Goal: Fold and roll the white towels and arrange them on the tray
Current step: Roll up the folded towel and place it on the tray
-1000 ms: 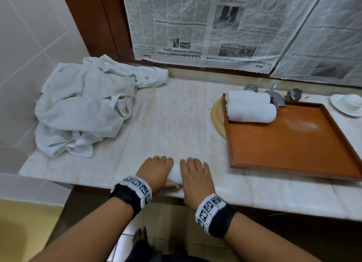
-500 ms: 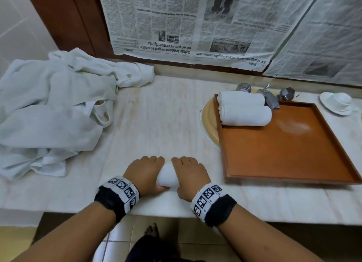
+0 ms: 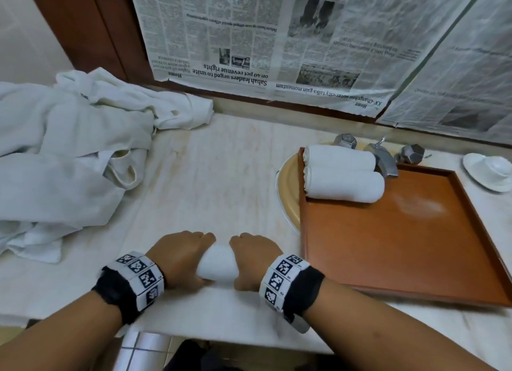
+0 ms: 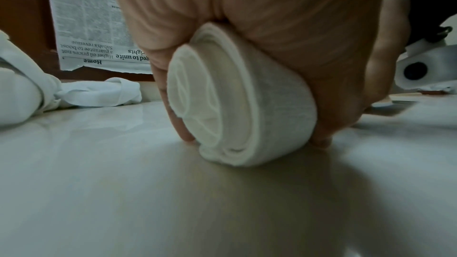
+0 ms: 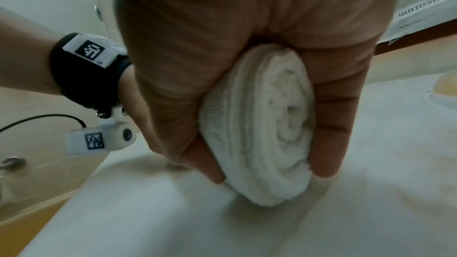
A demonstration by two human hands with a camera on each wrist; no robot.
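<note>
Head view: newspaper (image 3: 249, 37) headline "Sabah leaders".

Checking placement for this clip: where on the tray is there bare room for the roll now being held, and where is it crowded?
The tray is bare in front of and right of the two rolled towels in its far-left corner. The counter is bare between the loose towel pile and the tray. Both hands, left hand and right hand, grip the new roll.
</note>
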